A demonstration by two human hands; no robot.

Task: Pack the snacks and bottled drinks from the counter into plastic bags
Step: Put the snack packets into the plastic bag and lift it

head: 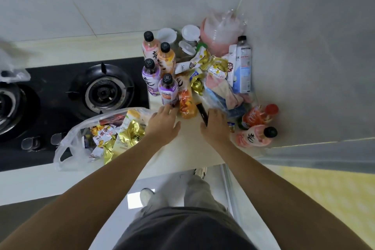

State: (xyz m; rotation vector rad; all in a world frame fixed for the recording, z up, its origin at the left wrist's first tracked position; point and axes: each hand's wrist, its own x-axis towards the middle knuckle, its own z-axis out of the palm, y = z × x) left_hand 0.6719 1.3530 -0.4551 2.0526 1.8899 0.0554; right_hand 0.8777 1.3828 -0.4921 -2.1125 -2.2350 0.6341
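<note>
The person is standing at a pale worktop in the corner of a kitchen, both arms reaching forward over it. The left hand is lying palm down with fingers straight and loosely spread, fingertips touching the base of the nearest purple-labelled bottle; it is not gripping anything. The right hand is also extending flat, fingers together, toward a dark bottle cap on an orange drink bottle lying on its side between the two hands. Whether its fingers are touching the cap I cannot tell.

A clear plastic bag is slumping open just left of the left hand, partly over the edge of the black gas hob, and is already holding gold-foil and printed snack packets. Its mouth is facing the hands, probably so goods can be slid straight in.

Four bottles are standing upright in a cluster beside the hob: a pink one, an orange one and two purple ones. Further right, loose snack packets are piling against a white-and-blue bottle by the wall. Two more bottles, red and pink, are lying on their sides near the right edge.

Judging by this, packing is partway done: some snacks are bagged, while every visible drink is waiting on the worktop.
</note>
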